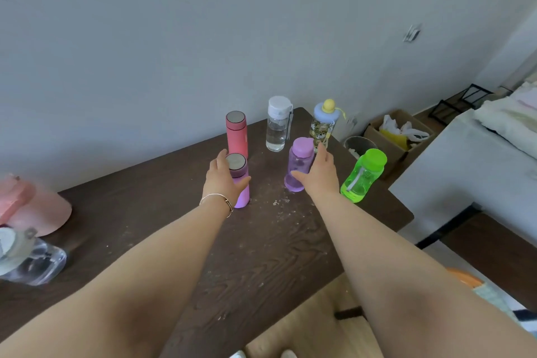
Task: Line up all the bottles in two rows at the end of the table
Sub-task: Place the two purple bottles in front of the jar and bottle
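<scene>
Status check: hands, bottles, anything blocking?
Left hand on purple flask, right hand on lilac bottle. Six bottles upright at far end. Two more near left edge, unplaced. Nothing blocking.

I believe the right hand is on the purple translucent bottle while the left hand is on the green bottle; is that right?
Not quite: in the head view the left hand is on the purple flask, not the green bottle. The right hand is indeed on the purple translucent bottle.

Six upright bottles (276, 125) in 2 rows, table's (203, 241) far end.
</scene>
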The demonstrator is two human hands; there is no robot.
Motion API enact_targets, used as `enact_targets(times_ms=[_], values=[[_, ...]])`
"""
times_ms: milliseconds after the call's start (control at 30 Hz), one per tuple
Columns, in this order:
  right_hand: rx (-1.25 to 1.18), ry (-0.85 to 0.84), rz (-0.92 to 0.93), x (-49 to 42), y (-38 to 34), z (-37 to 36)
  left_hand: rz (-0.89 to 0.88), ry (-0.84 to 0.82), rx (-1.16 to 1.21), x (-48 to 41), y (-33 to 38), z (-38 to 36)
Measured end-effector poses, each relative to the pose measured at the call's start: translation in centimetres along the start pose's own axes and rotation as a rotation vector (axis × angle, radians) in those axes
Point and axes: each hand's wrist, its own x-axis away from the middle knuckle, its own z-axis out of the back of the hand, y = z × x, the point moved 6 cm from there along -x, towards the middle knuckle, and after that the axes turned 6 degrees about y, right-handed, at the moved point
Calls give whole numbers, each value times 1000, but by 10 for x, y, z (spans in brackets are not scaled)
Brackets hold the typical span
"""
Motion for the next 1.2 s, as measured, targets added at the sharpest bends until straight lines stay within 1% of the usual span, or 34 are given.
enact_targets(times_ms=[167,333,500,800,1000,1200], values=[[-152,-5,-96,-24,8,-20,108,92,115,0,-8,-7],[-225,18,-86,-37,12,-33,206,138,205,-2,-15,-14],[-238,16,-87,-43,15,-40,225,154,224,-4,-15,-18],[-230,-2,3,-44,4,-39,222,161,220,-5,-11,-19],[-288,-32,70,-34,-15,-40,238,231,232,3,-13,-6],[-291,-95,157,-13,-37,-49,304,324,241,27,-26,21]])
